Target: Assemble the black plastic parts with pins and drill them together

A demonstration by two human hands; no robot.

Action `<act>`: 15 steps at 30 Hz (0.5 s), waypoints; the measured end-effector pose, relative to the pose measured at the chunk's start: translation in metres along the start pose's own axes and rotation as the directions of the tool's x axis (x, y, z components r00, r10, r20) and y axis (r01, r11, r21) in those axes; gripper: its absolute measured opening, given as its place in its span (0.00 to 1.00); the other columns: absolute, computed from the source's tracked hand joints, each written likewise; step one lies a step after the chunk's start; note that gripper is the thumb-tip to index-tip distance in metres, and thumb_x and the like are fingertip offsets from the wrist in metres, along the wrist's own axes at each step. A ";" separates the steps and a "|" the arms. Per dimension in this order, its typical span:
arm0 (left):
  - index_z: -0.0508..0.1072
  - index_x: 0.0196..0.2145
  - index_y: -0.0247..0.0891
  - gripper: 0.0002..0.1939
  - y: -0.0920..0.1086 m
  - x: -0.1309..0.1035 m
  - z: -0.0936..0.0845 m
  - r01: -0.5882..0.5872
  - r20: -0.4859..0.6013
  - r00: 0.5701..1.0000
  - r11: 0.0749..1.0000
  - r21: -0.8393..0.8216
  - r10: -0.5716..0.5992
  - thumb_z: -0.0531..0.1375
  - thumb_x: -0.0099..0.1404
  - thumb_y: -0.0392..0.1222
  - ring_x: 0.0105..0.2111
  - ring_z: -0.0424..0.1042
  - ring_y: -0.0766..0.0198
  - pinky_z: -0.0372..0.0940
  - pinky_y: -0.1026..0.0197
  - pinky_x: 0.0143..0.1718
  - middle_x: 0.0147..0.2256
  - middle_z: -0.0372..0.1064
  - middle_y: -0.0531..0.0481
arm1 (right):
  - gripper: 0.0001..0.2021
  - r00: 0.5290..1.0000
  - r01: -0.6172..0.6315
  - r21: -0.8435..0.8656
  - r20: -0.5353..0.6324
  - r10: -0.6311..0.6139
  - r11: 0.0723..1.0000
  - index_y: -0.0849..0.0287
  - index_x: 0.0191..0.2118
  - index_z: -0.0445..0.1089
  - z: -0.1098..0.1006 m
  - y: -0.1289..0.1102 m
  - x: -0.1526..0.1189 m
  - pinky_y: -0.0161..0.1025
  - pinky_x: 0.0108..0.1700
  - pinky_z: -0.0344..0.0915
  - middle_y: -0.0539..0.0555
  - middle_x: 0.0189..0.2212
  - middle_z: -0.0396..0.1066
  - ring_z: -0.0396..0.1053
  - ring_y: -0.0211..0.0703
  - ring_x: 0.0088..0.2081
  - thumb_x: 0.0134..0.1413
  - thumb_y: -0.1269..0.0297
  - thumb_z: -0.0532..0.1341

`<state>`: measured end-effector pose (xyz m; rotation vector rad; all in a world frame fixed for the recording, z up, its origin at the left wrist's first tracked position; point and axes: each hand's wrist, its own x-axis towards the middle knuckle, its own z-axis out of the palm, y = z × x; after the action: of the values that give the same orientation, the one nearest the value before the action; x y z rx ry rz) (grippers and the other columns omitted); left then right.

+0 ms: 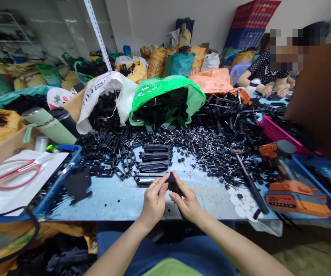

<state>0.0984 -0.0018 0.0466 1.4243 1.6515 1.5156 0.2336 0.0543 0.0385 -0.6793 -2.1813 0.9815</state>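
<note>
Near the front edge of the blue table [102, 203], both hands meet around a dark plastic part [173, 186]. My left hand [154, 197] grips its left side with bent fingers. On the other side, my right hand [188, 201] closes round it, thumb and forefinger against the part. Fingers cover much of it, so its full shape is hidden. Just beyond the hands lies a row of long black plastic pieces [153, 165]. To their right spreads a heap of small black-headed pins [208, 151], and to their left a pile of black looped parts [110, 153].
Sacks of black parts, one a green bag [165, 86], line the table's back. An orange cordless drill [294, 191] and a black-handled tool [251, 184] lie right. Red scissors [12, 172] rest on a blue bin at left. A co-worker [271, 73] sits far right.
</note>
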 end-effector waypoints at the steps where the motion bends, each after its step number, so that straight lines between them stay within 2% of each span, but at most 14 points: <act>1: 0.65 0.52 0.36 0.19 -0.004 -0.004 0.003 0.120 0.001 0.993 0.993 -0.016 -0.120 0.48 0.67 0.45 0.31 0.70 0.63 0.67 0.62 0.30 0.38 0.70 0.43 | 0.29 0.997 -0.007 -0.049 0.071 0.010 0.999 0.54 0.64 0.40 -0.002 0.006 0.004 0.44 0.50 0.64 0.58 0.54 0.61 0.63 0.46 0.51 0.61 0.57 0.50; 3: 0.60 0.55 0.34 0.22 -0.012 -0.017 0.007 0.321 -0.019 0.947 0.947 -0.005 -0.321 0.45 0.68 0.47 0.26 0.70 0.64 0.67 0.62 0.24 0.35 0.70 0.43 | 0.28 0.981 0.001 -0.201 0.192 0.038 0.980 0.51 0.63 0.44 -0.016 0.025 0.017 0.45 0.48 0.65 0.57 0.52 0.63 0.64 0.47 0.49 0.60 0.54 0.51; 4: 0.58 0.56 0.34 0.22 -0.015 -0.023 0.007 0.350 -0.046 0.936 0.935 0.049 -0.348 0.45 0.68 0.46 0.28 0.71 0.62 0.68 0.61 0.26 0.36 0.69 0.42 | 0.27 0.976 0.004 -0.286 0.208 0.058 0.958 0.50 0.62 0.48 -0.028 0.038 0.028 0.46 0.47 0.65 0.56 0.51 0.64 0.64 0.47 0.48 0.59 0.52 0.51; 5: 0.56 0.57 0.35 0.23 -0.017 -0.029 0.007 0.324 -0.073 0.946 0.935 0.148 -0.316 0.46 0.67 0.45 0.34 0.72 0.58 0.69 0.57 0.31 0.41 0.68 0.40 | 0.26 0.980 -0.010 -0.372 0.180 0.082 0.928 0.49 0.61 0.52 -0.043 0.053 0.040 0.47 0.47 0.64 0.56 0.51 0.64 0.64 0.47 0.48 0.58 0.51 0.51; 6: 0.55 0.58 0.36 0.23 -0.018 -0.033 0.006 0.245 -0.079 0.970 0.929 0.278 -0.232 0.48 0.66 0.43 0.43 0.69 0.54 0.68 0.52 0.39 0.46 0.65 0.38 | 0.24 0.988 -0.047 -0.448 0.112 0.108 0.893 0.49 0.59 0.54 -0.061 0.070 0.054 0.47 0.48 0.63 0.56 0.51 0.64 0.63 0.48 0.49 0.58 0.51 0.51; 7: 0.55 0.58 0.38 0.23 -0.019 -0.035 0.005 0.127 -0.037 0.992 0.903 0.411 -0.123 0.50 0.65 0.40 0.51 0.62 0.50 0.63 0.47 0.46 0.52 0.60 0.37 | 0.24 0.990 -0.100 -0.511 0.034 0.136 0.854 0.50 0.59 0.55 -0.081 0.088 0.070 0.46 0.49 0.62 0.56 0.51 0.63 0.61 0.47 0.50 0.59 0.51 0.50; 8: 0.55 0.58 0.40 0.24 -0.018 -0.035 0.003 -0.013 0.062 0.998 0.855 0.519 -0.022 0.50 0.64 0.37 0.56 0.55 0.48 0.57 0.42 0.51 0.55 0.56 0.39 | 0.24 0.982 -0.180 -0.581 -0.064 0.176 0.794 0.52 0.59 0.55 -0.101 0.106 0.086 0.46 0.50 0.60 0.57 0.52 0.62 0.60 0.48 0.51 0.60 0.53 0.50; 9: 0.57 0.57 0.42 0.24 -0.017 -0.033 0.003 -0.157 0.196 0.979 0.798 0.582 0.050 0.50 0.63 0.33 0.58 0.51 0.48 0.52 0.39 0.54 0.57 0.54 0.40 | 0.24 0.958 -0.284 -0.649 -0.167 0.231 0.706 0.55 0.60 0.54 -0.121 0.124 0.103 0.45 0.52 0.58 0.59 0.51 0.62 0.58 0.49 0.52 0.60 0.54 0.50; 10: 0.59 0.56 0.42 0.24 -0.015 -0.029 0.004 -0.287 0.333 0.938 0.745 0.602 0.092 0.49 0.62 0.30 0.58 0.51 0.48 0.49 0.37 0.55 0.55 0.57 0.42 | 0.24 0.915 -0.399 -0.698 -0.263 0.306 0.595 0.57 0.60 0.52 -0.140 0.140 0.118 0.44 0.52 0.57 0.60 0.51 0.61 0.57 0.49 0.52 0.60 0.55 0.50; 11: 0.61 0.55 0.43 0.24 -0.014 -0.024 0.005 -0.395 0.454 0.884 0.700 0.595 0.113 0.49 0.62 0.28 0.56 0.54 0.50 0.49 0.37 0.55 0.53 0.60 0.43 | 0.26 0.867 -0.487 -0.720 -0.330 0.374 0.494 0.60 0.61 0.49 -0.157 0.154 0.132 0.44 0.52 0.56 0.62 0.51 0.60 0.56 0.50 0.53 0.60 0.56 0.49; 12: 0.63 0.53 0.42 0.24 -0.013 -0.019 0.007 -0.474 0.538 0.834 0.659 0.584 0.123 0.49 0.61 0.26 0.53 0.58 0.51 0.50 0.38 0.54 0.49 0.64 0.44 | 0.27 0.832 -0.540 -0.721 -0.378 0.407 0.434 0.63 0.62 0.47 -0.171 0.165 0.144 0.45 0.51 0.55 0.65 0.51 0.60 0.55 0.52 0.53 0.60 0.57 0.49; 13: 0.64 0.52 0.41 0.24 -0.013 -0.014 0.009 -0.525 0.588 0.799 0.622 0.581 0.125 0.48 0.60 0.25 0.49 0.62 0.53 0.52 0.39 0.53 0.46 0.66 0.44 | 0.28 0.801 -0.579 -0.717 -0.411 0.436 0.389 0.65 0.62 0.45 -0.183 0.174 0.154 0.46 0.50 0.55 0.68 0.51 0.59 0.55 0.54 0.53 0.60 0.57 0.49; 15: 0.64 0.51 0.37 0.24 -0.015 -0.007 0.012 -0.571 0.618 0.776 0.557 0.603 0.127 0.48 0.58 0.23 0.42 0.66 0.56 0.59 0.45 0.48 0.40 0.68 0.44 | 0.30 0.770 -0.616 -0.701 -0.440 0.462 0.359 0.69 0.62 0.43 -0.200 0.186 0.169 0.48 0.49 0.54 0.72 0.50 0.58 0.54 0.56 0.52 0.60 0.58 0.50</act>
<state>0.1060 -0.0007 0.0270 2.5052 1.7652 0.3836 0.3027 0.3675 0.0525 -1.9754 -2.2035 0.0232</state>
